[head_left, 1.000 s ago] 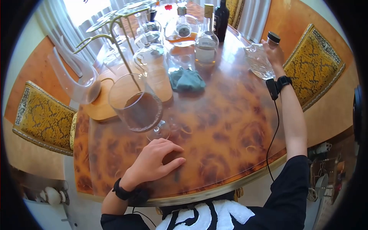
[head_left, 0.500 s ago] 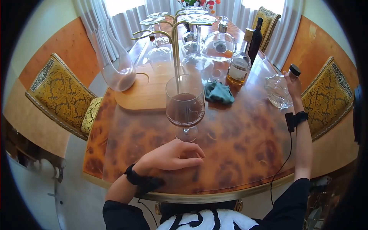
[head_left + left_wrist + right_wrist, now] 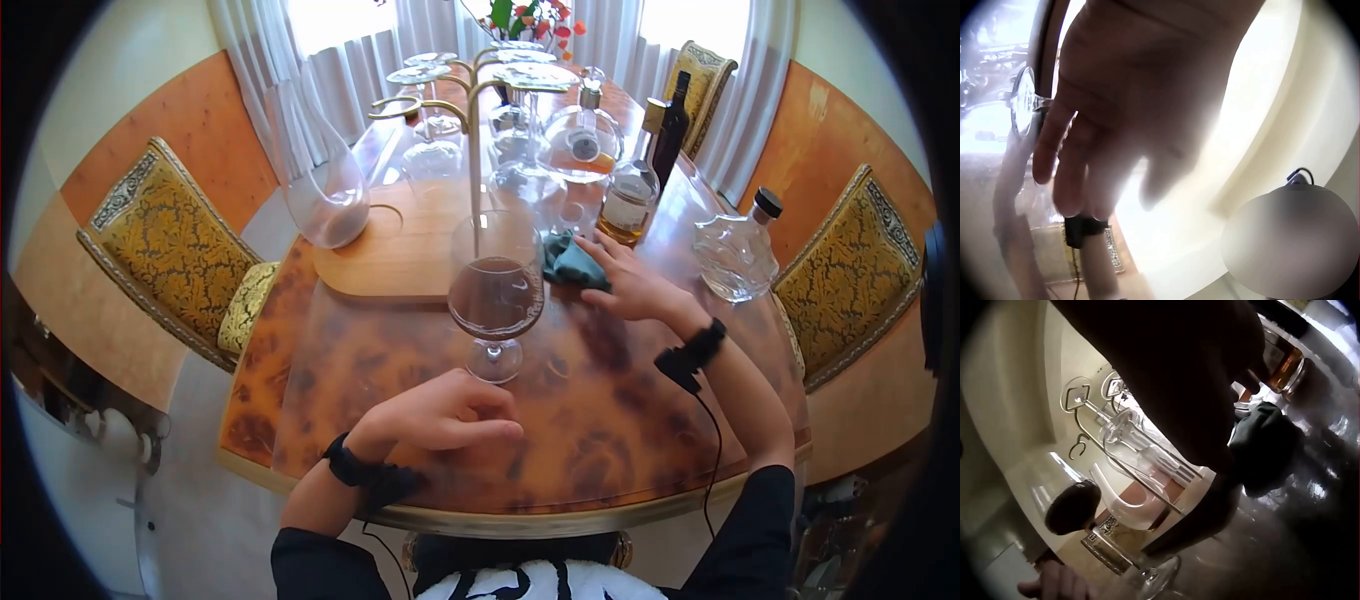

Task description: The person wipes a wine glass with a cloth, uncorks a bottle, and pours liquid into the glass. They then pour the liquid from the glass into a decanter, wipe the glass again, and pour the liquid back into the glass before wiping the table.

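In the head view a stemmed glass of dark liquid stands upright near the front of the table. Just in front of its foot is my left hand, fingers loosely bent and holding nothing; the left wrist view shows this hand with fingers hanging down. My right hand reaches from the right with fingers extended over the edge of a crumpled green cloth. The right wrist view has the cloth beside the dark hand; whether they touch is hard to tell.
A wooden board bears a metal rack with hanging glasses. A curved decanter stands left. Behind the cloth are an amber bottle, a dark bottle and a round bottle. A clear black-capped bottle stands right.
My right hand has let go of the clear black-capped bottle and moved left to the green cloth. My left hand stays near the glass. The head view has swung rightward and upward.
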Demonstrator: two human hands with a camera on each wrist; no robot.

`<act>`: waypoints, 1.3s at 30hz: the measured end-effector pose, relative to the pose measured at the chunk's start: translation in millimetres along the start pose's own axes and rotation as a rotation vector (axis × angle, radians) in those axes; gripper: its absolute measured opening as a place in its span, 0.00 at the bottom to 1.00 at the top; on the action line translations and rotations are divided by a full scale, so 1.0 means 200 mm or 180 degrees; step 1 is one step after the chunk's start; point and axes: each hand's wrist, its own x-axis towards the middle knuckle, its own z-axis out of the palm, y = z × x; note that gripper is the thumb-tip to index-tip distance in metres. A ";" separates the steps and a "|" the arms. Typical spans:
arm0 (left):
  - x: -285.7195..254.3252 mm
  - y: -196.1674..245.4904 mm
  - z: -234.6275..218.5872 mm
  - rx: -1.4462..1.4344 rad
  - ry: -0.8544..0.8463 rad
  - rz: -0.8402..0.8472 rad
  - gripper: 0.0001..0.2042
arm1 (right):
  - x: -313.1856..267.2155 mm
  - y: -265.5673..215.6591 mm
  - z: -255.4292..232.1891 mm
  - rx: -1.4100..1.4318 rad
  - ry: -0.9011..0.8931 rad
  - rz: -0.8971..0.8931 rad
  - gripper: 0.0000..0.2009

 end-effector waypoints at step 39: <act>0.14 -0.31 -0.01 -0.0849 0.2615 0.0295 0.12 | -0.27 0.24 -0.01 0.2637 0.1025 0.0873 0.17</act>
